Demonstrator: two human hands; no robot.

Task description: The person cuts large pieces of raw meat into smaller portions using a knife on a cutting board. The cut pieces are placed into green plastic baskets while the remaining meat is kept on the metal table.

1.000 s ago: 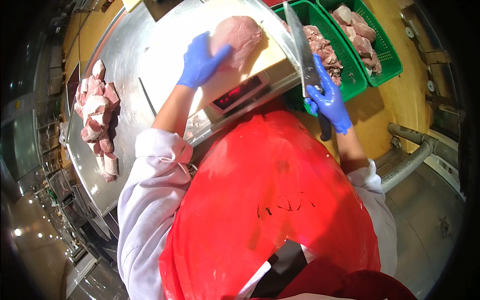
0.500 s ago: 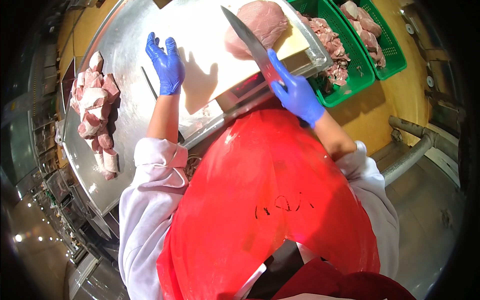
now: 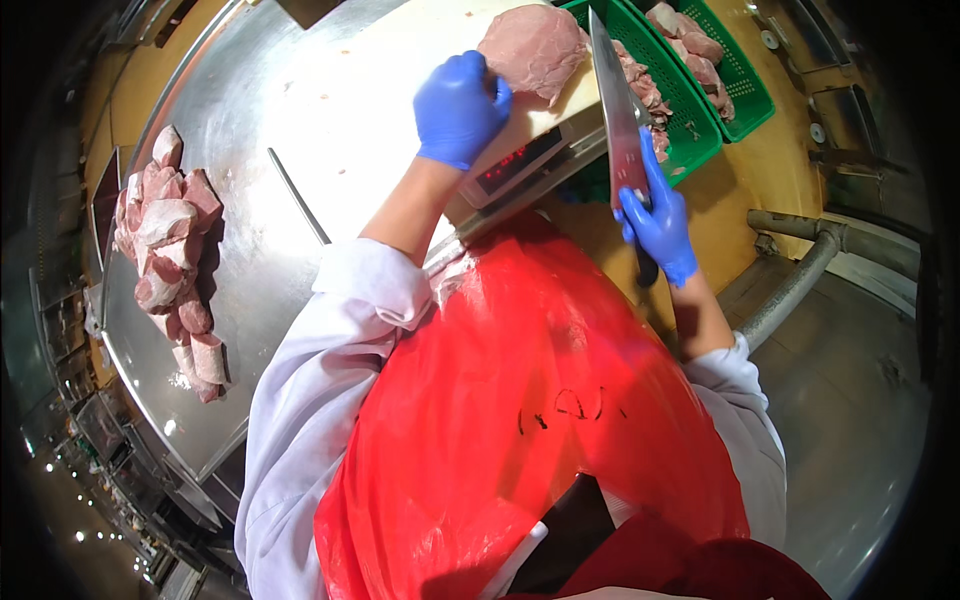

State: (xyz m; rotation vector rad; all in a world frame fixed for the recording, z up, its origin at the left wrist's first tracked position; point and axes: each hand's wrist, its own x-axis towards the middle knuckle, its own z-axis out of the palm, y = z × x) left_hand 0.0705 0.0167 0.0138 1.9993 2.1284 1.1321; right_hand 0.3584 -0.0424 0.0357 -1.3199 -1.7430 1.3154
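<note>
My left hand (image 3: 460,112), in a blue glove, is curled closed at the near left edge of a large pale pink piece of meat (image 3: 535,52). Whatever its fingers hold, if anything, is hidden. The meat lies on a white cutting board (image 3: 395,70). Gripped in my gloved right hand (image 3: 660,225) is a long knife (image 3: 618,125), its blade pointing away from me and its dark handle end showing below the hand. The blade is to the right of the meat, apart from it, and overlaps the view of a green crate.
Several meat pieces (image 3: 170,260) are piled on the metal table (image 3: 255,110) at left. A thin dark rod (image 3: 298,195) lies nearer the middle. A red-lit display (image 3: 515,165) sits below the board. Two green crates (image 3: 705,150) (image 3: 755,110) of meat stand right, above a metal pipe rail (image 3: 800,285).
My left hand has moved right to the meat, its spread fingers now curled closed. My right hand has carried the knife rightward off the meat, turning the blade more upright in view.
</note>
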